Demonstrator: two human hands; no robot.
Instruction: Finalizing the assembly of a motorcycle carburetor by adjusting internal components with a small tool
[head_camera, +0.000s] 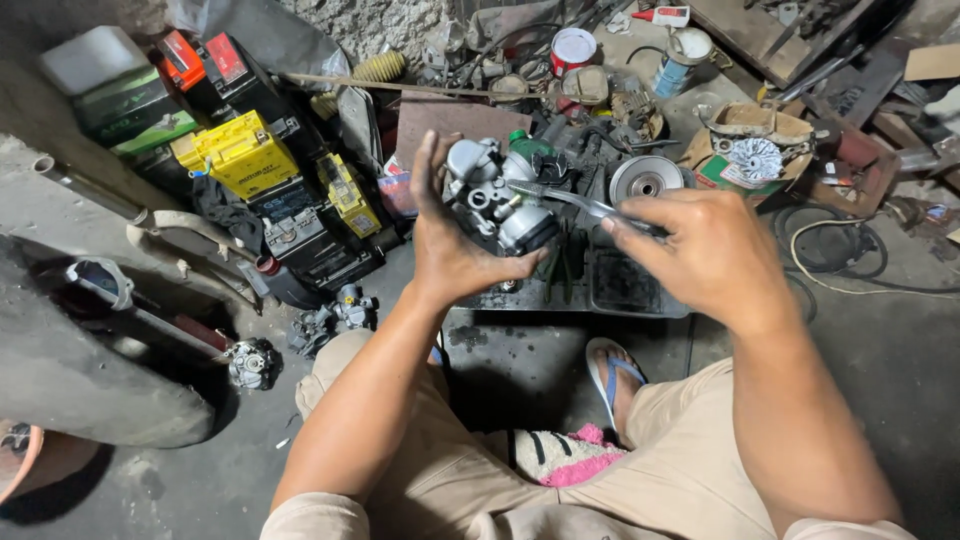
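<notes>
Left grip wrapped around silver carburetor, held above dark tray on workshop floor; right grip pinching slim metal tool, tip touching carburetor body. Best done, judging by pose: carburetor kept steady against palm, tool tip seated squarely, pressure gentle, loosened parts caught over tray. Yellow batteries well apart, left.

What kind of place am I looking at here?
Probably a small motorcycle repair workshop: vehicle batteries stacked on a grimy concrete floor, a carburetor in the left hand, and loose engine parts scattered around.
</notes>
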